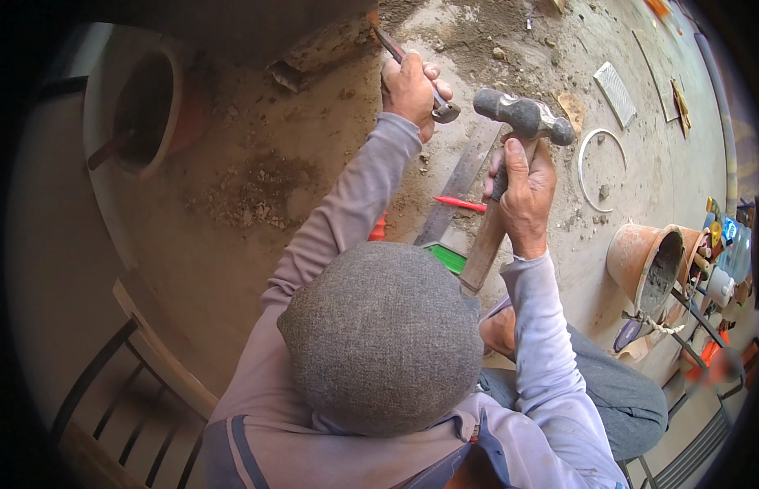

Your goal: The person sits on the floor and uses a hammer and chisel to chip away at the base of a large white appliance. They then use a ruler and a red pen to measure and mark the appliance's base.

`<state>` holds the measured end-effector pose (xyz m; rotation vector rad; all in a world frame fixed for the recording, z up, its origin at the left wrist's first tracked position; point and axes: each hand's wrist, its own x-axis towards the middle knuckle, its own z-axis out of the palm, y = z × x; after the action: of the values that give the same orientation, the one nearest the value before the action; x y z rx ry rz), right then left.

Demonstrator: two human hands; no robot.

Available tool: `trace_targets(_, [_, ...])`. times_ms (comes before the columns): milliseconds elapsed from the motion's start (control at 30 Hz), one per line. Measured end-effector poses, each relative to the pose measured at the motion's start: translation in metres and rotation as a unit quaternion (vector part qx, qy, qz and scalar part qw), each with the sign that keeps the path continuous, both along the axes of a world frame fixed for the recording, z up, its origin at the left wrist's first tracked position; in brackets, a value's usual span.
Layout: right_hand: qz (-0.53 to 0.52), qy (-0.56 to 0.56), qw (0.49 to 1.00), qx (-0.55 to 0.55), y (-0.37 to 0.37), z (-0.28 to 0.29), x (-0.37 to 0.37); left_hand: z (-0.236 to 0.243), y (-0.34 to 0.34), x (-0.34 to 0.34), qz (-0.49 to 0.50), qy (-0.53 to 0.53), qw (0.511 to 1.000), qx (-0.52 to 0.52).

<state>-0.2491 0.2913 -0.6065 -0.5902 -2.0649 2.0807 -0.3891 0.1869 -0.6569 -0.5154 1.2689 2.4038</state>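
My left hand [408, 90] is wrapped round a steel chisel [389, 45], its far tip at the broken, rusty-orange edge [373, 23] of a dark structure above, its struck end sticking out below my fingers. My right hand [520, 191] grips a ball-peen hammer [522, 118] by its worn wooden handle, the head raised just right of the chisel. Beneath the hammer lie a steel square [457, 187] with a green stock [445, 257] and a red pencil-like marker [458, 203] on the dusty floor. My grey cap hides part of the area below.
Buckets stand at the left [172, 130] and right [636, 261], the right ones beside bottles and tools [722, 277]. A white ring [586, 171], a pale panel [614, 94], rubble [257, 204] and thin boards [677, 106] lie around. Metal-railed furniture [94, 375] occupies both lower sides.
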Motion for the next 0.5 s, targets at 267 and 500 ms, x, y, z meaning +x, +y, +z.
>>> trace_targets(267, [-0.030,0.031,0.998,-0.046,-0.008,0.000,-0.001,0.003,0.008,-0.001,0.020,-0.002,1.000,0.004])
trace_targets(500, [-0.175,0.074,0.973,-0.134,-0.021,-0.004,0.001,-0.001,0.034,-0.007,0.016,0.000,1.000,-0.012])
